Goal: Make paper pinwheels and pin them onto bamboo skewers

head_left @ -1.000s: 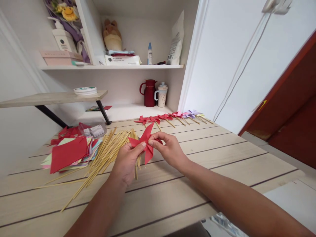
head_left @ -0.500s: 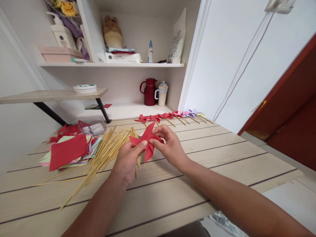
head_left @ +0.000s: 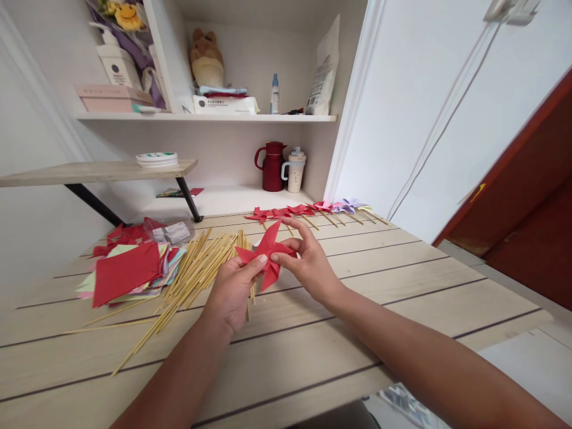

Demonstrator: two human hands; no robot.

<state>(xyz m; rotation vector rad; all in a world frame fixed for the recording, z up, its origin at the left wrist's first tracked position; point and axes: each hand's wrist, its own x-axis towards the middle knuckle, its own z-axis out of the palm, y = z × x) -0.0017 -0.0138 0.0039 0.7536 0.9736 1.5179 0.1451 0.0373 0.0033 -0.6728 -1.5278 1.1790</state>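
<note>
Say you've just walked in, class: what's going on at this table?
A person's left hand and right hand hold a four-pointed red paper pinwheel near its centre. On the pale plank table, thin yellow wooden sticks and a pile of coloured paper sheets lie to the left. Red, pink and purple paper pinwheels on sticks lie along the back.

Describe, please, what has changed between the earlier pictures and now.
The right hand has opened slightly: its upper finger has lifted and straightened, while its thumb stays at the middle of the red paper pinwheel. The left hand keeps its hold on it. The bamboo sticks and paper stack lie as before.
</note>
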